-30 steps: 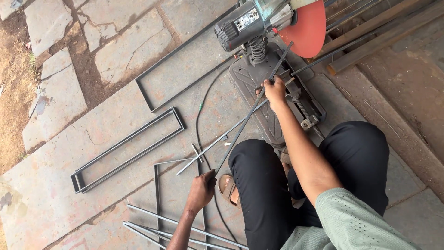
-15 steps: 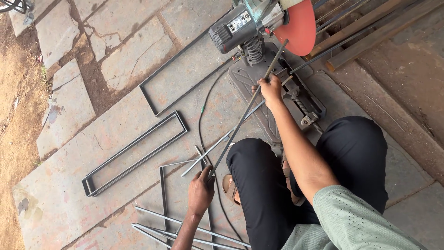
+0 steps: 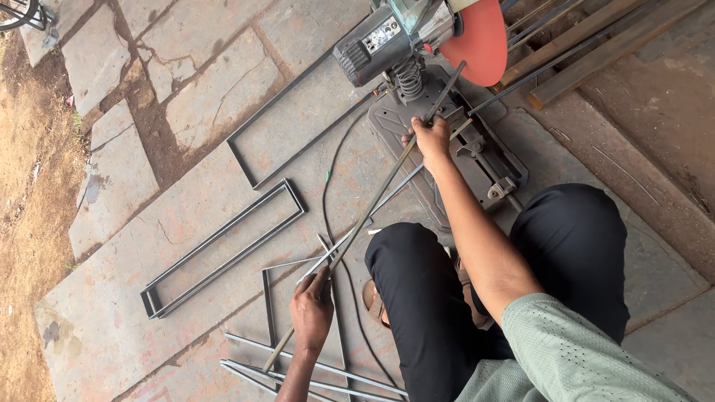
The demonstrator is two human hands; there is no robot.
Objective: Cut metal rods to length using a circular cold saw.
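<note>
I squat in black trousers over a chop saw (image 3: 447, 152) with a grey motor (image 3: 372, 46) and an orange-red blade guard (image 3: 473, 41). A long thin metal rod (image 3: 372, 205) runs diagonally from the paving up onto the saw's base, and its far end reaches under the guard. My right hand (image 3: 430, 138) grips the rod on the saw base, close to the vice. My left hand (image 3: 313, 309) holds the rod near its lower end, beside my knee.
Two rectangular metal frames (image 3: 223, 249) (image 3: 298, 126) lie on the stone paving to the left. Several cut metal strips (image 3: 313, 368) lie by my left hand. The saw's black cable (image 3: 331, 186) curves between them. Long bars (image 3: 581, 45) are stacked at top right, and there is bare dirt at far left.
Both hands keep their hold on the rod. The rod has swung steeper, with its far end now under the blade guard. The view has drifted slightly.
</note>
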